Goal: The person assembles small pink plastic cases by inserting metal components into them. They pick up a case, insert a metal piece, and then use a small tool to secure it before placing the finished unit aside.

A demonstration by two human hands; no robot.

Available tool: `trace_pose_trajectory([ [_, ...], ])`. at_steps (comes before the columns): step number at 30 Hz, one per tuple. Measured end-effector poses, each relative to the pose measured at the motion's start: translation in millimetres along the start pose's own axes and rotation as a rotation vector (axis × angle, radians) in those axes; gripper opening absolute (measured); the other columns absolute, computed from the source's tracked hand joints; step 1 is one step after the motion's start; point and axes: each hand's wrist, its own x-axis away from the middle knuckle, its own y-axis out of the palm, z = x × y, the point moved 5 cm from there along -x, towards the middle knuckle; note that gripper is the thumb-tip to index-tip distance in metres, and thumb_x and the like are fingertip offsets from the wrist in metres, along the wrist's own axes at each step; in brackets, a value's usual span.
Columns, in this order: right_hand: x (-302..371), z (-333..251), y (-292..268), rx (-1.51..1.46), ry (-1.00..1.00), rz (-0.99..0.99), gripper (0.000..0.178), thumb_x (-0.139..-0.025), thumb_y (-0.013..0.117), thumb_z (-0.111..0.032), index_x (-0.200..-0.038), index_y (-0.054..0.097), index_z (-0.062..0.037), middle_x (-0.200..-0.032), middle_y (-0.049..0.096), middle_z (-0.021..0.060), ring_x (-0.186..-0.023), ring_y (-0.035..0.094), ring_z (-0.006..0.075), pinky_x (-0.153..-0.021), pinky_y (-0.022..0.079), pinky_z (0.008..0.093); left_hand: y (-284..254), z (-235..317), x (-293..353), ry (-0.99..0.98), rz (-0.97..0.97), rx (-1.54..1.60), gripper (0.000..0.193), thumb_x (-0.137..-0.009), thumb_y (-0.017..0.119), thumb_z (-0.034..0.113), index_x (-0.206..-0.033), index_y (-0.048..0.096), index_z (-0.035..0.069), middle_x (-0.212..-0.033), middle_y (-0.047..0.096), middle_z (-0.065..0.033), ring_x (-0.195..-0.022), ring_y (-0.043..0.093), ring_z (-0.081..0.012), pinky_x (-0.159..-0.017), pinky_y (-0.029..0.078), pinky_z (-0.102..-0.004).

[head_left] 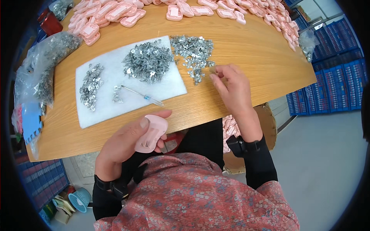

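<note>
My left hand (125, 140) is closed round a pink plastic shell (155, 133), the thumb over its edge. The shell's hollow side faces up, and small metal pieces show at its lower end. My right hand (234, 85) is at the right edge of a loose pile of small metal contact pieces (194, 52) on the table. Its thumb and forefinger are pinched; whatever is between them is too small to make out. Left of that pile lies a white foam sheet (111, 57), bearing a large heap of metal pieces (148, 61), a smaller heap (91, 86) and a pen-like tool (142, 96).
Many pink shells (123, 11) are piled along the table's far side. Clear bags of metal pieces (50, 57) and a dark red jar (50, 23) stand at the left. A cardboard box of pink parts (266, 127) is below the near edge; blue crates (331, 84) are stacked at right.
</note>
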Motion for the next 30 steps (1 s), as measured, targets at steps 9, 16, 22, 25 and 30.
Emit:
trace_pose_trajectory([
  [9, -12.1, 3.4, 14.3, 0.181, -0.134, -0.027, 0.011, -0.076, 0.076, -0.01, -0.086, 0.072, -0.0115, -0.081, 0.063, 0.0036, -0.084, 0.057, 0.0258, -0.078, 0.041, 0.0392, -4.4, 11.4, 0.8, 0.16, 0.096, 0.069, 0.054, -0.102, 0.052, 0.03, -0.147, 0.041, 0.003, -0.099, 0.065, -0.0094, -0.087, 0.066, -0.0172, -0.076, 0.057, -0.0329],
  [16, -9.3, -5.4, 12.2, 0.071, -0.143, 0.023, 0.011, -0.076, 0.076, -0.008, -0.087, 0.071, -0.0097, -0.08, 0.064, 0.0038, -0.085, 0.058, 0.0256, -0.078, 0.042, 0.0384, -1.0, 19.7, -11.8, 0.219, 0.202, 0.122, 0.051, -0.099, 0.055, 0.018, -0.145, 0.041, 0.002, -0.096, 0.065, -0.009, -0.084, 0.066, -0.0167, -0.073, 0.059, -0.0334],
  [22, -13.8, -42.8, 15.6, -0.117, -0.238, 0.007, 0.011, -0.076, 0.076, -0.008, -0.084, 0.068, -0.0071, -0.079, 0.065, 0.0045, -0.08, 0.06, 0.0261, -0.075, 0.044, 0.0384, -3.8, 24.0, -10.6, 0.231, 0.254, 0.18, 0.056, -0.094, 0.059, 0.015, -0.145, 0.041, 0.003, -0.095, 0.064, -0.0083, -0.081, 0.066, -0.0168, -0.073, 0.059, -0.0339],
  [25, -11.5, -78.8, 17.2, -0.218, -0.372, -0.035, 0.012, -0.075, 0.075, -0.007, -0.084, 0.067, -0.0074, -0.079, 0.065, 0.0038, -0.079, 0.061, 0.0247, -0.075, 0.044, 0.0378, -7.1, 22.4, -10.5, 0.249, 0.242, 0.216, 0.056, -0.093, 0.06, 0.012, -0.145, 0.041, 0.003, -0.097, 0.064, -0.0081, -0.082, 0.066, -0.0164, -0.075, 0.059, -0.0335],
  [30, -10.2, -119.7, 24.8, -0.32, -0.505, -0.158, 0.015, -0.072, 0.075, -0.005, -0.085, 0.068, -0.0078, -0.08, 0.066, 0.003, -0.081, 0.062, 0.0238, -0.074, 0.044, 0.0364, -6.4, 27.8, -6.5, 0.284, 0.277, 0.199, 0.059, -0.089, 0.063, 0.005, -0.144, 0.042, 0.003, -0.1, 0.063, -0.0084, -0.085, 0.066, -0.0162, -0.077, 0.059, -0.0328],
])
